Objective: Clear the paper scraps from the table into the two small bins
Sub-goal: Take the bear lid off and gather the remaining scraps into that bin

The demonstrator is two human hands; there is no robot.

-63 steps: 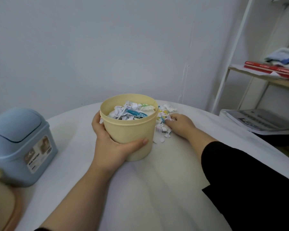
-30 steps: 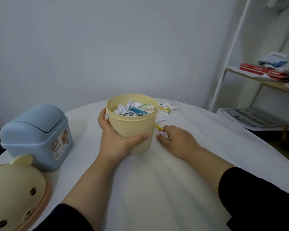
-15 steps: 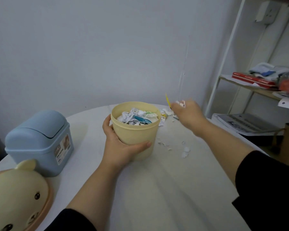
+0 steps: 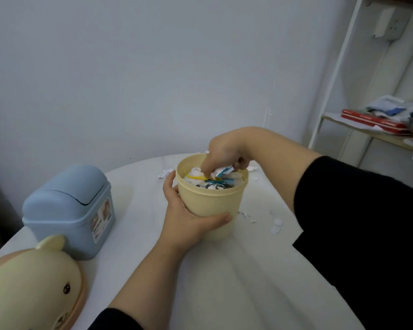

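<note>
The cream bin (image 4: pixel 210 208) stands upright and uncovered near the middle of the white worktop (image 4: pixel 224 282). The left hand (image 4: pixel 186 222) grips its near-left wall: the thumb lies across the near face and the fingers (image 4: pixel 170 184) wrap round the left side, clamped on the wall. The right hand (image 4: pixel 224 151) hangs over the open mouth from the far right, wrist bent downward. Its fingers (image 4: pixel 206 166) are curled together and pinch a crumpled scrap (image 4: pixel 222 172), white with blue print, at rim level. Paper scraps (image 4: pixel 208 183) fill the cream bin almost to the rim; a yellow strip and a blue piece show among the white ones. Loose scraps (image 4: pixel 275 226) lie on the worktop just right of the bin base. Further scraps (image 4: pixel 163 173) lie on the far side, just left of the rim. The blue bin (image 4: pixel 69 210), swing lid closed and label facing near right, stands well apart to the left. A bear-face lid (image 4: pixel 29 287) lies at the near-left edge, just beside the blue bin. A shelf (image 4: pixel 367 133) at the far right carries red books (image 4: pixel 372 120) and folded cloth.
</note>
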